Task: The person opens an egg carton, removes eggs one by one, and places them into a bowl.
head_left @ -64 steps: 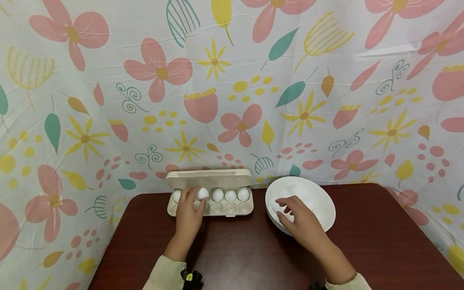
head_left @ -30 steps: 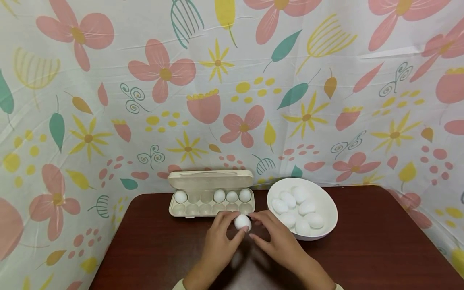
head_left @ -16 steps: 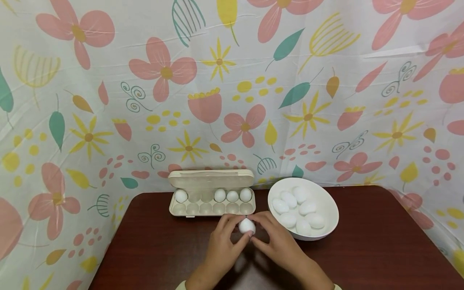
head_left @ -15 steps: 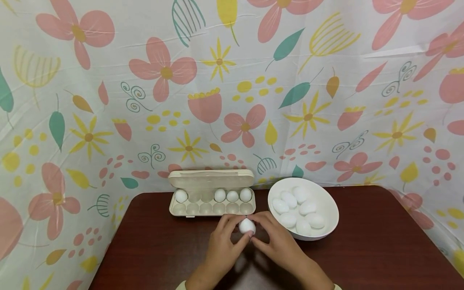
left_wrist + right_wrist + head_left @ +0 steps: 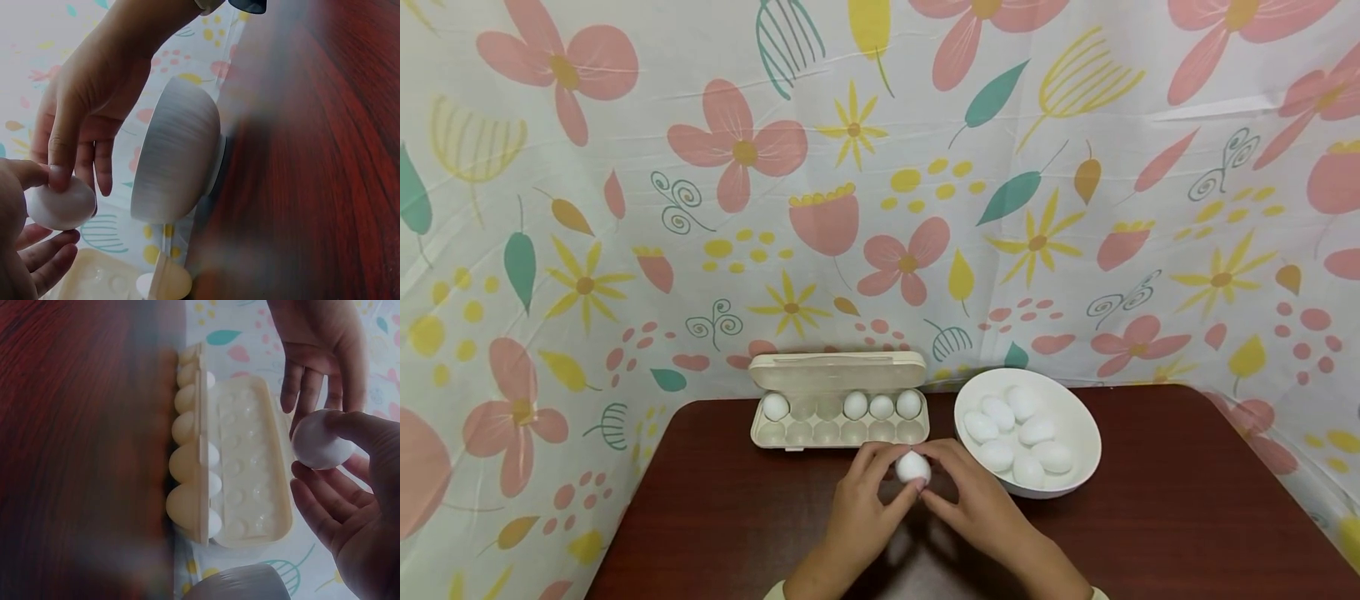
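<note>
A white egg (image 5: 913, 468) is held up between both hands over the table, in front of the egg carton. My left hand (image 5: 859, 510) pinches it with thumb and fingers from the left. From the right, the right hand (image 5: 973, 500) grips the same egg, thumb low and fingertips at its top. In the left wrist view the egg (image 5: 62, 207) shows between the two thumbs. The beige egg carton (image 5: 813, 433) stands with its lid up against the backdrop; in its back row are one egg (image 5: 776, 407) at the left end and three at the right.
To the right stands a white bowl (image 5: 1078, 450) with several white eggs (image 5: 1037, 429) in it, close beyond the right hand. The dark red-brown table (image 5: 722, 517) ends at a floral cloth (image 5: 880, 208) hung behind it.
The left hand has lifted the egg out of the carton and brought it right and nearer. The right hand has come left from over the bowl and taken hold of it too.
</note>
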Tool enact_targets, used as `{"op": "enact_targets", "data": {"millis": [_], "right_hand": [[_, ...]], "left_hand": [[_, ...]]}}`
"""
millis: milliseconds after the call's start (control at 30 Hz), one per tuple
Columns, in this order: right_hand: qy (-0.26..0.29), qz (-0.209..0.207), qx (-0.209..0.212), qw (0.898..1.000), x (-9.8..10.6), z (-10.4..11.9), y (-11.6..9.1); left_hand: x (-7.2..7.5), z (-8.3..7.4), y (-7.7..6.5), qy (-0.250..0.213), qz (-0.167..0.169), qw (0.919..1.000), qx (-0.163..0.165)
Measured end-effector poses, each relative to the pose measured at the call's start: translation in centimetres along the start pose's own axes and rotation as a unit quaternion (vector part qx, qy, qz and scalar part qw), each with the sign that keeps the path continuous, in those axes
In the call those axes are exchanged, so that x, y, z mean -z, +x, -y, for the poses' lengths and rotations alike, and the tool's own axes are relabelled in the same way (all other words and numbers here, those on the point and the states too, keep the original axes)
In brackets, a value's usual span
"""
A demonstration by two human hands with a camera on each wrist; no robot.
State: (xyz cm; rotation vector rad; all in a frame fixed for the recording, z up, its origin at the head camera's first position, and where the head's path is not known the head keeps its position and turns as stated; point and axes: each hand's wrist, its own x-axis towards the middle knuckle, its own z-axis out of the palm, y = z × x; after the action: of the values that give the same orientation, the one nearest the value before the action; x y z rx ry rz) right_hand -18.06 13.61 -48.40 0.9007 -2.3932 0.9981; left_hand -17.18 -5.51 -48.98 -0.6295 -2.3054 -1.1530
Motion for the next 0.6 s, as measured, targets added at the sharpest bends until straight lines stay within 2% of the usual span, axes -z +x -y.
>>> {"op": "enact_targets", "data": {"millis": [167,333,500,600], "right_hand": [[-0.003,-0.016,0.009,1.0,0.3,-0.1,0.0],[-0.009,-0.022,-0.003,1.0,1.0,-0.6,0.0],[-0.003,-0.032,-0.01,0.999,1.9,-1.0,0.0],[-0.021,-0.045,-0.015,0.999,2.3,-1.4,0.0]], "left_hand": [[0.3,0.5,0.0,-0.003,0.007,1.0,-0.005],[1.1,1.3,0.5,-0.013,-0.017,0.9995,-0.021],[2.3,2.4,1.0,-0.002,-0.034,0.9994,-0.002],[3.1,3.2,1.2,0.01,-0.047,0.9988,0.004]]}}
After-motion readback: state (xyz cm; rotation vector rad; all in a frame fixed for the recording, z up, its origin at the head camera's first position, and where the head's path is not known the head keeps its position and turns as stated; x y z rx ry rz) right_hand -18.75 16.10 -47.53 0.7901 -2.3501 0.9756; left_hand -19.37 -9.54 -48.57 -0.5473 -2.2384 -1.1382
